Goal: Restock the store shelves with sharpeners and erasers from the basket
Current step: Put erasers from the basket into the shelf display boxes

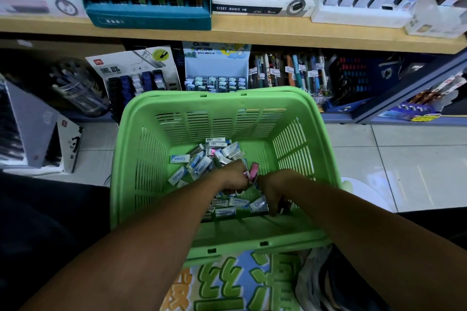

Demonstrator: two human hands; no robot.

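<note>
Green basket (156,118) of moulded plastic, slotted walls, smooth with a dull sheen. Erasers (180,159) inside in glossy printed sleeves, catching light. Pink item (253,170) shiny, wrapper-like. Shelf board (252,38) of matt, wood-look laminate. Floor tiles (417,159) smooth and glossy, reflecting light. Display boxes (149,17) of printed cardboard, satin finish. Clear container (75,88) of transparent glossy plastic.

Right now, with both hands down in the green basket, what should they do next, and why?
Probably lift the left hand up out of the basket. It already grips pink packets, while the right hand is down among the erasers, and the shelves sit above the basket.
</note>
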